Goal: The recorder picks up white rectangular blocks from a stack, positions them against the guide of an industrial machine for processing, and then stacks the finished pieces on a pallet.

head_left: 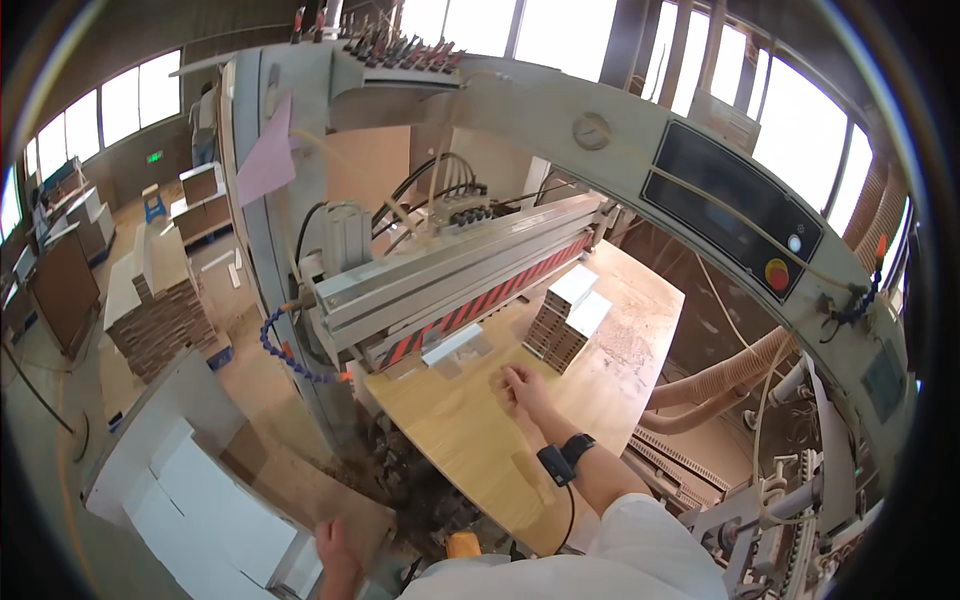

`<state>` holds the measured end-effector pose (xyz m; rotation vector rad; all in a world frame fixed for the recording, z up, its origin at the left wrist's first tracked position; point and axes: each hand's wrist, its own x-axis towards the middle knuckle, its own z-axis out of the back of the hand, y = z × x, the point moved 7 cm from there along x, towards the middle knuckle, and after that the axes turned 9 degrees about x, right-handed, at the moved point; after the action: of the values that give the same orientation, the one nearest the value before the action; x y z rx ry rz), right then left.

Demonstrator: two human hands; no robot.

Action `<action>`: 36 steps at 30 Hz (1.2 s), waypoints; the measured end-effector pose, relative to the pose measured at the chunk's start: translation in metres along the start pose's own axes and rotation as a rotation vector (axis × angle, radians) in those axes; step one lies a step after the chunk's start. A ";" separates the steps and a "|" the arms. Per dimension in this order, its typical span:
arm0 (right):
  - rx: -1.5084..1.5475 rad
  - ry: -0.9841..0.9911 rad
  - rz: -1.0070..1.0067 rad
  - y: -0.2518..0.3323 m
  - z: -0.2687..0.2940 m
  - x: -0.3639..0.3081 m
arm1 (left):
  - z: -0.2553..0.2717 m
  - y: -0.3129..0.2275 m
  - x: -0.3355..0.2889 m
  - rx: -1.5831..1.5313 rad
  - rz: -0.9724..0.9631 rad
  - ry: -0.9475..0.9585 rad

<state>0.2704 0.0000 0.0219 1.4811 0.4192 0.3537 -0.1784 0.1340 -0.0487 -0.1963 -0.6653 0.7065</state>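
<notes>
My right hand (525, 388) is over the plywood work surface (500, 455), its fingers curled in with nothing visible in them. A black strap with a small device (566, 455) is around that wrist. Just beyond the hand stand two adjoining stacks of narrow boards (568, 318) with white tops. A small white strip (452, 343) lies beside the machine's pressing beam (460, 270). At the lower left, my left hand (337, 545) is low beside the edge of some white panels (215, 510); its finger position is too unclear to read.
The machine's frame arches overhead, carrying a dark control panel (735, 205) with a red stop button (777, 274). A red-and-black striped guard (490, 300) runs under the beam. Ribbed hoses (715, 385) are at right. Stacked boards (160, 310) and another person (203, 125) are farther left.
</notes>
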 end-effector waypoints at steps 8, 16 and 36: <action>0.038 -0.213 0.323 0.164 0.131 0.075 | -0.022 -0.201 0.108 -0.475 -0.412 0.033; -0.398 -0.273 0.023 0.154 0.176 0.142 | -0.082 -0.267 0.111 -0.314 -0.409 0.288; -0.374 -0.013 0.912 0.143 0.067 -0.014 | -0.074 -0.266 0.110 -0.319 -0.473 0.112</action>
<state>0.2943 -0.0563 0.1680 1.2245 -0.3566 1.0768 0.0730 0.0099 0.0497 -0.3550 -0.6820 0.1319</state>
